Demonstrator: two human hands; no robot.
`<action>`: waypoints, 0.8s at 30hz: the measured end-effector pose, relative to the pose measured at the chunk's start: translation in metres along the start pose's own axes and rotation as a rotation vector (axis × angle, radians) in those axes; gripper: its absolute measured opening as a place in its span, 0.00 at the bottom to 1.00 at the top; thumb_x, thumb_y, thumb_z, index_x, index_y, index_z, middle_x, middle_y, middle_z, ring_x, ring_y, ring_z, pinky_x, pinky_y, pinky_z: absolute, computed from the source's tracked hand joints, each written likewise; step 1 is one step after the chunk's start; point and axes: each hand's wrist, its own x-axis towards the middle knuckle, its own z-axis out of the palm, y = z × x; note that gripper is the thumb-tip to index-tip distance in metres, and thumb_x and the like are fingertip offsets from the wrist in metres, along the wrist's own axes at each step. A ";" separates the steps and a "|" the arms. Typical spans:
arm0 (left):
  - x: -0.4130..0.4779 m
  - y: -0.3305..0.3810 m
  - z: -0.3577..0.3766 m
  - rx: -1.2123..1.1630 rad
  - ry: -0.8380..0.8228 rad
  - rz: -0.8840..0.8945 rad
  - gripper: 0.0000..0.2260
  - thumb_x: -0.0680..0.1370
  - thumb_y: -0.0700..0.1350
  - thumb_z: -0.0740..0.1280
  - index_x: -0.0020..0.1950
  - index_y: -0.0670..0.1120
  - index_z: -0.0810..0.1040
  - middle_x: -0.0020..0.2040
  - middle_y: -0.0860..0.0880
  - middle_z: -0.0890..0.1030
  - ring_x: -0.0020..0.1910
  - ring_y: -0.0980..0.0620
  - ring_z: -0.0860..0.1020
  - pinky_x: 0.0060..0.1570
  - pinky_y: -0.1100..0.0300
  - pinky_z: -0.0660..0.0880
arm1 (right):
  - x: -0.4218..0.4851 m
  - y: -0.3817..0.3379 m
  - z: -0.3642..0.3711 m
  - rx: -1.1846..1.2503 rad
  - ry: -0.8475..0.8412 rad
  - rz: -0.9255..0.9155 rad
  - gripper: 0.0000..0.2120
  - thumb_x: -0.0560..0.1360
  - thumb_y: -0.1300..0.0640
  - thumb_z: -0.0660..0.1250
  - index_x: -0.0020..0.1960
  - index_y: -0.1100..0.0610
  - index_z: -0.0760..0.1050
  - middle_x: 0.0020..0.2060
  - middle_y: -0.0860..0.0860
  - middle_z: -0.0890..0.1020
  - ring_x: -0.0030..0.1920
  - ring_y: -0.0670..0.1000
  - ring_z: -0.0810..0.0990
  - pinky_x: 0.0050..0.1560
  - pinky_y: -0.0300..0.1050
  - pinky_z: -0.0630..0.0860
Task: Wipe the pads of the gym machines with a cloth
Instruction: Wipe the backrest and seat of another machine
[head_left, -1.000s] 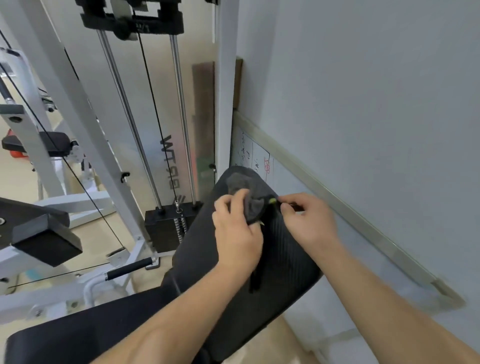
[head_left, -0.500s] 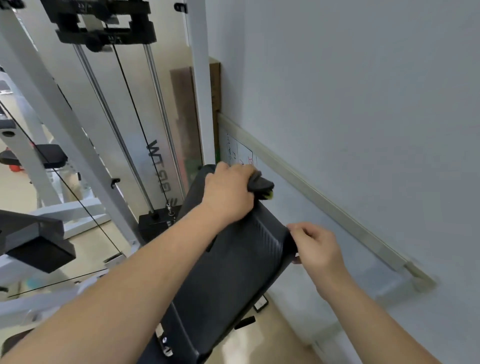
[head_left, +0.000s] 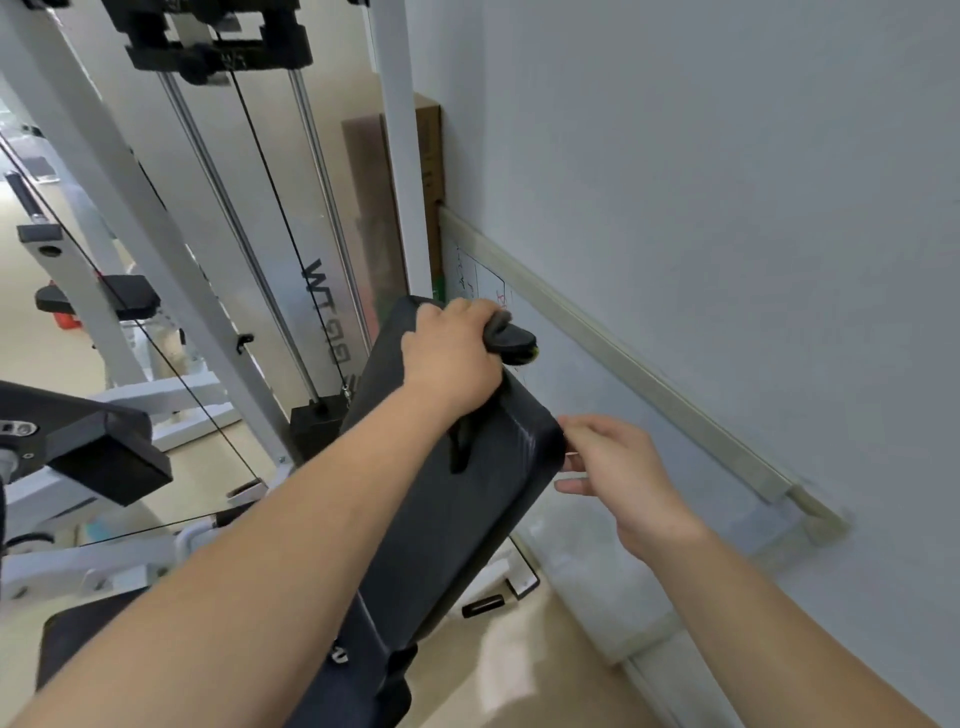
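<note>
A black padded backrest (head_left: 447, 519) of a gym bench tilts upward in the centre. My left hand (head_left: 452, 358) presses a dark grey cloth (head_left: 511, 338) against the pad's top right corner; a strip of the cloth hangs down under my wrist. My right hand (head_left: 618, 467) touches the pad's right edge lower down, fingers loosely curled against the side, with nothing in it that I can see.
A white cable machine frame (head_left: 104, 171) with guide rods and a black weight stack (head_left: 317, 421) stands behind the pad. The grey wall (head_left: 727, 208) with a rail (head_left: 623, 353) runs close on the right. Other black pads (head_left: 98, 452) sit at the left.
My left hand carried the cloth up to the pad's top right corner. My right hand let go of the cloth and dropped to the pad's right edge.
</note>
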 end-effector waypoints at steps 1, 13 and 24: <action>-0.016 0.009 0.002 -0.058 0.001 0.021 0.22 0.75 0.42 0.63 0.67 0.57 0.75 0.64 0.51 0.77 0.61 0.41 0.70 0.54 0.48 0.70 | -0.002 0.002 0.000 0.024 -0.005 0.001 0.12 0.81 0.56 0.64 0.50 0.55 0.86 0.46 0.52 0.88 0.48 0.53 0.86 0.51 0.52 0.85; -0.152 -0.027 0.075 -0.588 0.300 -0.460 0.23 0.75 0.33 0.63 0.66 0.53 0.72 0.65 0.49 0.69 0.65 0.47 0.69 0.67 0.56 0.67 | 0.008 -0.011 -0.003 -0.185 0.017 -0.257 0.08 0.80 0.52 0.66 0.49 0.51 0.83 0.46 0.52 0.85 0.50 0.53 0.84 0.49 0.51 0.81; -0.158 -0.009 0.071 -0.812 0.376 -0.543 0.17 0.80 0.39 0.66 0.60 0.61 0.73 0.60 0.54 0.70 0.62 0.53 0.71 0.65 0.51 0.72 | 0.053 -0.063 0.063 -0.911 -0.072 -0.574 0.25 0.79 0.43 0.65 0.74 0.51 0.73 0.69 0.50 0.73 0.70 0.54 0.72 0.64 0.54 0.75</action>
